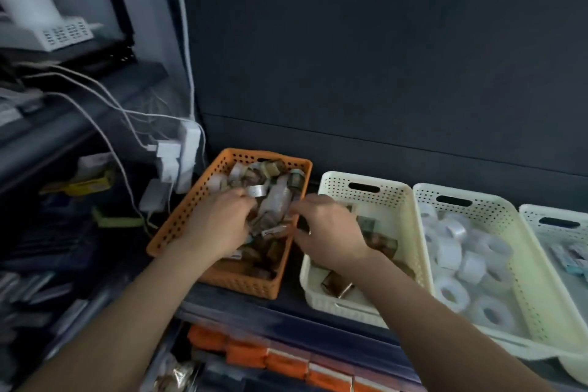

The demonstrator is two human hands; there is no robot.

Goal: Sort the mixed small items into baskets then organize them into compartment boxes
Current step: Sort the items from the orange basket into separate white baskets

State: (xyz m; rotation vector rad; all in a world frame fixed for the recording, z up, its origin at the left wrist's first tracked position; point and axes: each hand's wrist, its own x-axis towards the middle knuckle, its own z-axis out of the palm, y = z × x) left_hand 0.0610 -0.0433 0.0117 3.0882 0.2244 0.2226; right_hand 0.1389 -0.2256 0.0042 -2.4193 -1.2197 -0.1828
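Baskets (334, 188) line a dark shelf (289, 296) against a wall (381, 57); left hand (219, 223) and right hand (327, 232) curl, grip unclear.

view: one head-worn wide-angle cam
facing: forward and down onto orange basket (186, 213) and cream baskets (366, 180), dark wall (381, 57) behind
range: close, baskets fill lower frame

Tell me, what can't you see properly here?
Head view:
- Left hand: fingertips buried among small items in the orange perforated plastic basket.
- Right hand: fingers motion-blurred, grip unclear.
- Rightmost pale perforated plastic basket: cut off by the frame edge.
- Dark shelf clutter at left: blurred.
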